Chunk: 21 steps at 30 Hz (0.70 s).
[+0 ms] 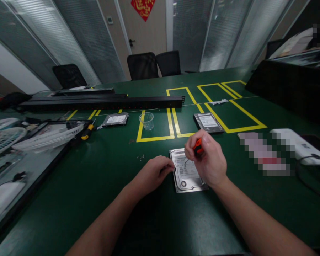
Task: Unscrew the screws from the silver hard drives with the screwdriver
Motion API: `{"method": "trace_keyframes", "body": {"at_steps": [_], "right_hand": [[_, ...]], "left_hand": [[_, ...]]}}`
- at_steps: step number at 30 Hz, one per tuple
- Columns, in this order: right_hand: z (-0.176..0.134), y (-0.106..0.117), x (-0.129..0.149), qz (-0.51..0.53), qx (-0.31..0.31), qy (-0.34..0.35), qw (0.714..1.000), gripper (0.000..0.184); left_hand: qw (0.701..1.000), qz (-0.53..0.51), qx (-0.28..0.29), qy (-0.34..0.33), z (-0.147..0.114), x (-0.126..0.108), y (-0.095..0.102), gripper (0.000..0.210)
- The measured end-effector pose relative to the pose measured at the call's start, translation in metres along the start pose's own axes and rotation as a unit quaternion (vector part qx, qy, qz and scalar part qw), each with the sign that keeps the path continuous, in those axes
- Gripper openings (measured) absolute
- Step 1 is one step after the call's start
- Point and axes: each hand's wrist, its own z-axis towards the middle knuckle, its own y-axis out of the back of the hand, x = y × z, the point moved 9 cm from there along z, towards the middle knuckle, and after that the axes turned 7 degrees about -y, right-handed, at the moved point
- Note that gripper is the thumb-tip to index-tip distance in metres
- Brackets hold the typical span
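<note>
A silver hard drive (190, 174) with a white label lies flat on the green table in front of me. My left hand (160, 170) is closed, its thumb and fingers pinched at the drive's left edge. Above the drive, my right hand (209, 160) is wrapped around a screwdriver (198, 146) with a red and black handle. Its thin shaft slants down to the left toward the label; whether the tip touches is too small to tell. Several tiny screws (142, 157) lie loose to the left of the drive. The drive's right side is partly hidden behind my right hand.
Farther back stand a clear plastic cup (148, 122) and two more hard drives (116, 119). A yellow and black screwdriver (88, 131) lies left, near a tray (40, 170) with white baskets. Long black bars (104, 103) cross behind. A white device (300, 145) with a cable lies right.
</note>
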Motion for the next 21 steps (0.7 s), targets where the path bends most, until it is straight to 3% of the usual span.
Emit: {"method": "trace_keyframes", "body": {"at_steps": [21], "right_hand": [[0.0,-0.001,0.002,0.015,0.003,0.002,1.0,0.033]], "left_hand": [[0.999,0.031,0.026,-0.011,0.002,-0.011,0.001,0.013]]}}
